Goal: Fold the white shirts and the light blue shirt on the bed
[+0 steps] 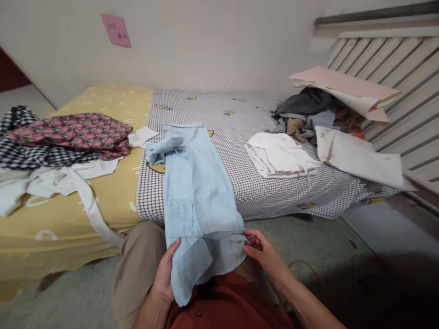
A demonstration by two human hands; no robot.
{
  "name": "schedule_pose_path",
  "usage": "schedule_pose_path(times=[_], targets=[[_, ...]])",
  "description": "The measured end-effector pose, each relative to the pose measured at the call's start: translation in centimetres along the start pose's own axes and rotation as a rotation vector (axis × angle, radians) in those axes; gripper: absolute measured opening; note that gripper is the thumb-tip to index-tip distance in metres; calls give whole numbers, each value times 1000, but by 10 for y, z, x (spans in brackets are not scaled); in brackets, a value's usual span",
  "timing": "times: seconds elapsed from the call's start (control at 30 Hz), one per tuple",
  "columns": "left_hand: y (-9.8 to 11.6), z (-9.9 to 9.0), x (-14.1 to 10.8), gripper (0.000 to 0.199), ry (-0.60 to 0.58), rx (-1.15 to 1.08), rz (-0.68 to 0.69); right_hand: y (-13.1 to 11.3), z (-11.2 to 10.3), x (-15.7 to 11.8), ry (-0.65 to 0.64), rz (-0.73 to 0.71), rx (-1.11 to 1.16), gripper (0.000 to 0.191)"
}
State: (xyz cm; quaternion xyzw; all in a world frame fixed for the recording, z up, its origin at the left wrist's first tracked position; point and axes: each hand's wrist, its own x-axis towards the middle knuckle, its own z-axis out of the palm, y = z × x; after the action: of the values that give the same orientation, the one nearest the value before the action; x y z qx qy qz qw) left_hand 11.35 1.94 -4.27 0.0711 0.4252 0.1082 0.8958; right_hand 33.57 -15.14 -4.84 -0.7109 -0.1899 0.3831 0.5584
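Observation:
A light blue shirt [206,183] lies lengthwise over the bed's edge, its near end draped across my lap. One sleeve is folded across its upper left part, and buttons show along the front. My left hand [167,272] grips the shirt's left edge near the hem, thumb on top and fingers hidden beneath. At the opposite edge, my right hand [259,249] pinches the cloth by the lower right corner. The fabric between my hands is loose and folded over on itself.
Pink patterned cloth [85,132] and black-checked cloth lie left, above white cloth strips [92,205]. Folded white clothing [279,155] rests right of the shirt. Beyond it are a dark clothes heap [305,103], pink sheet [346,87], white bag [360,157] and slatted rail [404,59].

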Motion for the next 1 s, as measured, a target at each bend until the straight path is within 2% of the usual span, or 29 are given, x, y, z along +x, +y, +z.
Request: schedule_pose_path(times=[0.07,0.17,0.33,0.43,0.53,0.6,0.67,0.77,0.9,0.93,1.0], targets=[[0,0,1,62,7,5,5,-2,1,1,-39,21,14,50],[1,2,0,61,18,11,12,-8,0,-1,-113,48,-47,37],[1,6,-3,61,25,11,18,-11,-6,-4,-133,72,-131,29],[1,6,-3,62,27,-5,12,-8,-7,-4,-51,-47,-197,19],[0,3,-3,63,31,-23,1,-9,-4,-7,49,-300,-321,12],[0,0,-1,64,12,-34,-7,-13,-1,-12,84,-434,-396,13],[0,-4,1,65,-25,-53,-20,-17,2,-18,115,-507,-447,16],[0,-7,3,66,-66,-73,-33,-17,5,-24,197,-524,-505,10],[1,-5,2,63,-34,-38,-25,-6,2,-29,375,-432,-517,5],[1,-5,1,63,-30,-31,-26,-3,0,-31,396,-412,-508,6],[2,-4,0,63,-37,-27,-30,2,-6,-36,358,-392,-499,7]])
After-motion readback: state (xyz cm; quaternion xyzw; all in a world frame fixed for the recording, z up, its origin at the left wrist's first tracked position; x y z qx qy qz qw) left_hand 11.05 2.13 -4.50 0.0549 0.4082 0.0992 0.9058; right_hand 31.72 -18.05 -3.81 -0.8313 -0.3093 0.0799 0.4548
